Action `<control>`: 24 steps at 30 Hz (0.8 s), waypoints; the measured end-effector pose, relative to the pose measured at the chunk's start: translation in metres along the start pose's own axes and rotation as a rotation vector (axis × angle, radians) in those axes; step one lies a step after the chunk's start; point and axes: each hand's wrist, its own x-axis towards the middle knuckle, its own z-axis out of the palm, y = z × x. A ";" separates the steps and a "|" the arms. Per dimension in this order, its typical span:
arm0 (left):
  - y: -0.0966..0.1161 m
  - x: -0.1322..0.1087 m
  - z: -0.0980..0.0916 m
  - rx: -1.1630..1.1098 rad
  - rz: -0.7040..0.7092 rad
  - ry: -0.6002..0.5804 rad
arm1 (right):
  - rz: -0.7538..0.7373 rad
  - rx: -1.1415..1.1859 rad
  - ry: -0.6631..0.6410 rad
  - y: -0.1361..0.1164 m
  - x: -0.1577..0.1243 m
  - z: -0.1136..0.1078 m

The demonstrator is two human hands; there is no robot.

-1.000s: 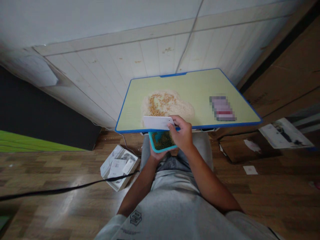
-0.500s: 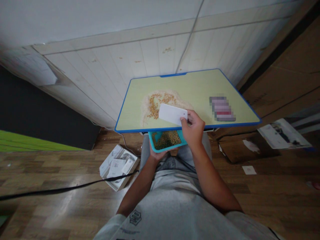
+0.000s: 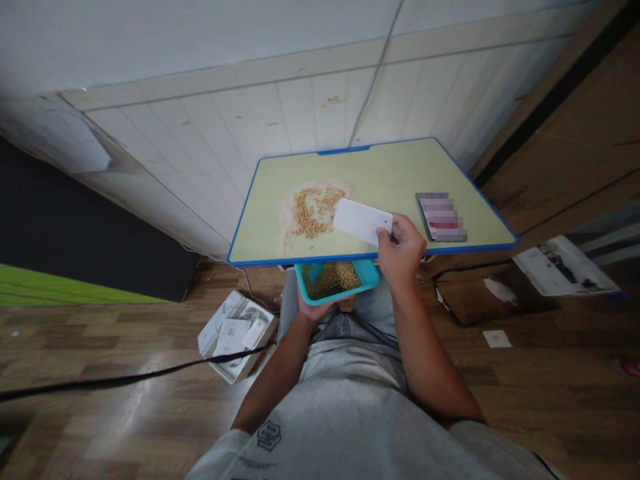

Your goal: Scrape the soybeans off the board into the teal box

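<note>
Pinched between the thumb and fingers of my right hand (image 3: 404, 248) is a flat white plastic card (image 3: 361, 220) with rounded corners. It tilts over the front part of the table, right of a spread of yellowish beans (image 3: 309, 215). Pale rice-like grains (image 3: 289, 233) lie around the beans. My left hand (image 3: 314, 310) grips a turquoise tray (image 3: 369, 279) from below, just under the table's front edge. Inside the tray are dark green beans (image 3: 320, 288) and more yellowish beans (image 3: 345, 272). Most of the left fingers are hidden beneath the tray.
The pale green table (image 3: 385, 173) has a blue rim and stands against the panelled wall. On its right side lies a pixelated, phone-like rectangle (image 3: 443, 219). An open white box (image 3: 239, 333) sits on the floor at left, with a black strap (image 3: 150, 373) running past it. Cardboard (image 3: 475, 300) lies right.
My right hand has moved the white card to the right and slightly away from me, uncovering more beans. The left hand and tray stay nearly where they were.
</note>
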 end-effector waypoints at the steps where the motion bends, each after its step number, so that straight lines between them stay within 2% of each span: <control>1: 0.000 0.000 0.000 -0.009 0.000 -0.001 | -0.004 0.001 0.011 0.000 0.000 0.001; 13: -0.001 0.006 -0.002 0.006 0.025 0.001 | -0.015 0.088 0.048 0.001 0.000 0.007; 17: 0.001 0.003 0.000 0.011 0.023 -0.045 | -0.044 0.141 0.084 0.001 -0.001 0.008; 24: 0.005 -0.001 0.007 0.023 -0.002 -0.045 | -0.034 0.158 -0.039 -0.001 -0.002 0.009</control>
